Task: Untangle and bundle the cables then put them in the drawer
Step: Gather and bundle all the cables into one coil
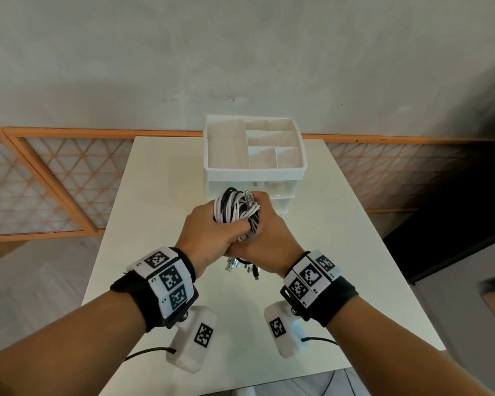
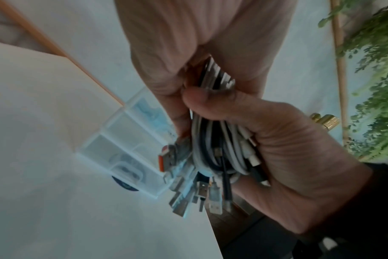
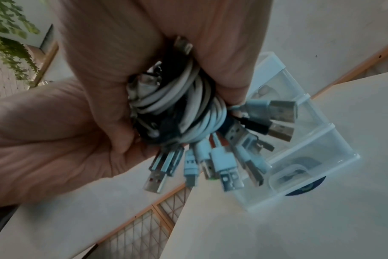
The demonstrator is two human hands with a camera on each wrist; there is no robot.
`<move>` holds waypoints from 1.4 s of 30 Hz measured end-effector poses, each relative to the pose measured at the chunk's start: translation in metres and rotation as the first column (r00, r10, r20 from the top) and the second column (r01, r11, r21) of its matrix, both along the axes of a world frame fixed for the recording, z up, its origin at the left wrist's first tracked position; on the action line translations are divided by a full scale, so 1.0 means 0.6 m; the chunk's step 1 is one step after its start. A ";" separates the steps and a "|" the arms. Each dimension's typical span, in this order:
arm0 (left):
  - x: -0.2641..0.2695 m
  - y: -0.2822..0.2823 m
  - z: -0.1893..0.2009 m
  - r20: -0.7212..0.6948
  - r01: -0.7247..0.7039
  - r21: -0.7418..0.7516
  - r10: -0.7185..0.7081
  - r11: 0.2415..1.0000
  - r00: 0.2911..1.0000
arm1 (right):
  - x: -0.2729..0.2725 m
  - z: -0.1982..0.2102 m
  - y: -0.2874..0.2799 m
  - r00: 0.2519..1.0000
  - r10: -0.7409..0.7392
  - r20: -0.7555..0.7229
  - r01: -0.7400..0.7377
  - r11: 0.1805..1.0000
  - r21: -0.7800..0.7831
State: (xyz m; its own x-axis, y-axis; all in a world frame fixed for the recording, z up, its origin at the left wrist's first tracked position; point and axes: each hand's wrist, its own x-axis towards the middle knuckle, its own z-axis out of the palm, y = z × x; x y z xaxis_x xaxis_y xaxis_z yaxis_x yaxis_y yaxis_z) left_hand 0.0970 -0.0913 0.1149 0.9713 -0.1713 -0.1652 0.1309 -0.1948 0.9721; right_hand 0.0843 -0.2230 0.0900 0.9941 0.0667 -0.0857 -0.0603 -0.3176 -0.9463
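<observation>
A coiled bundle of white and black cables (image 1: 237,212) hangs above the white table (image 1: 155,195), just in front of the drawer unit (image 1: 255,170). My left hand (image 1: 209,238) grips the bundle from the left and my right hand (image 1: 272,238) grips it from the right, fingers curled round the coils. Several USB plugs (image 1: 240,267) hang out below the hands. In the left wrist view the cable bundle (image 2: 210,149) sits under the right thumb (image 2: 210,103). In the right wrist view the plugs (image 3: 222,161) fan out under the bundle (image 3: 184,112). The unit's translucent drawers (image 3: 310,149) look pushed in.
The drawer unit has a divided open tray (image 1: 252,147) on top. An orange lattice fence (image 1: 55,178) runs behind the table along a grey wall. The table's near edge (image 1: 240,381) lies below my wrists. Green foliage (image 2: 377,87) shows off to the side.
</observation>
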 end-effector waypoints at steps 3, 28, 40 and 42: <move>-0.001 -0.008 -0.007 -0.020 -0.058 -0.009 0.057 0.998 0.998 | 0.000 -0.009 0.001 0.999 -0.046 0.006 0.046 0.998 -0.048; 0.020 -0.021 -0.025 0.022 -0.111 0.366 0.111 0.924 0.994 | 0.010 -0.027 0.018 0.990 -0.120 0.072 0.135 0.948 -0.287; 0.026 -0.010 -0.027 -0.241 0.109 0.038 -0.097 0.993 0.966 | 0.016 -0.031 -0.008 0.991 -0.126 0.039 0.132 0.958 -0.256; 0.034 0.001 -0.041 -0.257 0.159 0.013 -0.151 0.987 0.955 | 0.016 -0.036 -0.016 0.994 -0.113 0.011 0.112 0.960 -0.258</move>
State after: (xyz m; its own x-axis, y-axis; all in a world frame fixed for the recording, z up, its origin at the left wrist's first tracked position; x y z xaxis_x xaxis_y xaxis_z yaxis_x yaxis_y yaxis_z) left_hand 0.1173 -0.0909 0.0903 0.8583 -0.3066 -0.4114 0.3388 -0.2635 0.9032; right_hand 0.0941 -0.2326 0.0687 0.9935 -0.0702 -0.0894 -0.1132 -0.5416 -0.8330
